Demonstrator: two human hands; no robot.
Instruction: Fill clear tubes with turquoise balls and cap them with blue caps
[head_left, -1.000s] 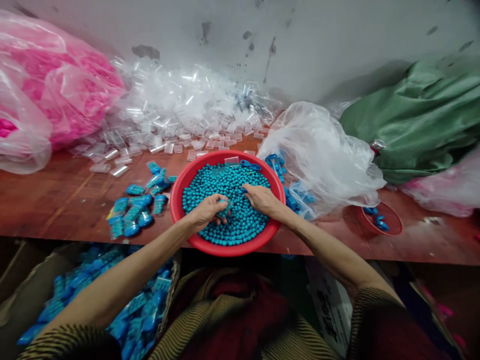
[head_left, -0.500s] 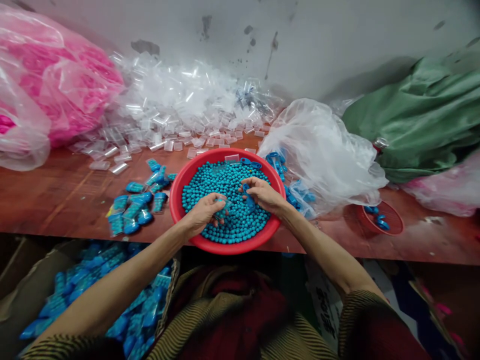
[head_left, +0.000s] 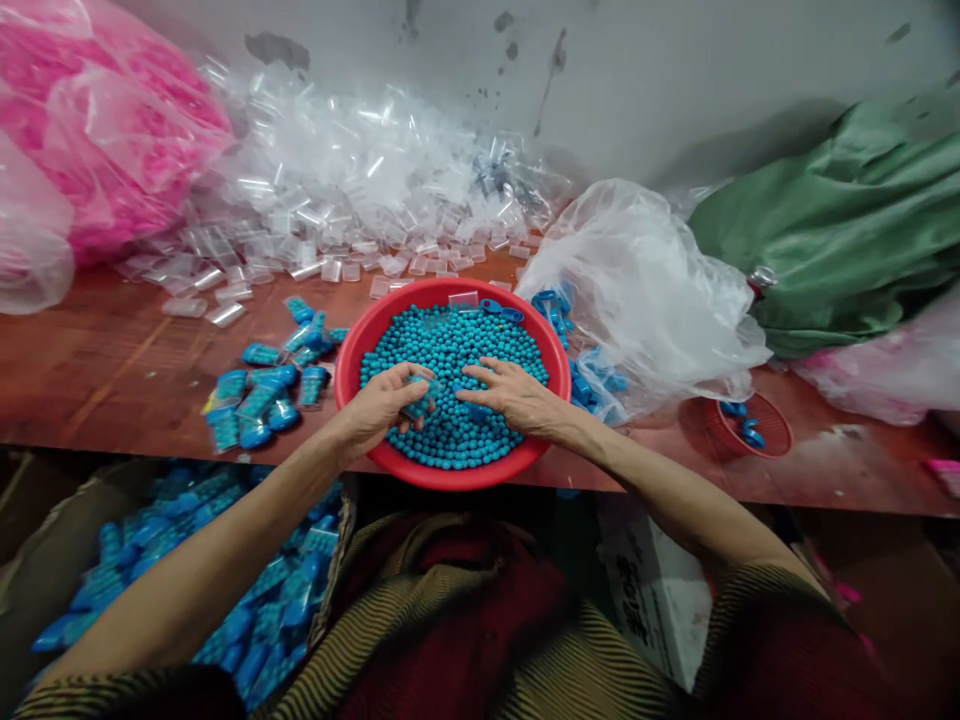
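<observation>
A red basin (head_left: 346,345) full of small blue beads (head_left: 450,450) stands at the table's front edge. Over its left half, my left hand (head_left: 386,405) closes around a small clear plastic case (head_left: 420,397) with blue beads showing in it. My right hand (head_left: 514,395) reaches over the beads from the right, upper fingers stretched out. A blue plastic cap (head_left: 474,399) is held low in that hand, partly hidden by the fingers. One empty clear case (head_left: 463,300) and a loose blue cap piece (head_left: 501,310) lie on the beads at the basin's far side.
Filled blue-capped cases (head_left: 259,400) lie left of the basin; more fill a carton (head_left: 67,550) below. Clear cases (head_left: 322,215) are heaped by the wall. A white plastic bag (head_left: 645,290), blue caps (head_left: 555,310) and a red basket (head_left: 776,425) are to the right.
My left hand has shifted slightly left with the clear case. My right hand has moved left and its fingers have stretched out, the blue cap now lower under them. The view has shifted a little.
</observation>
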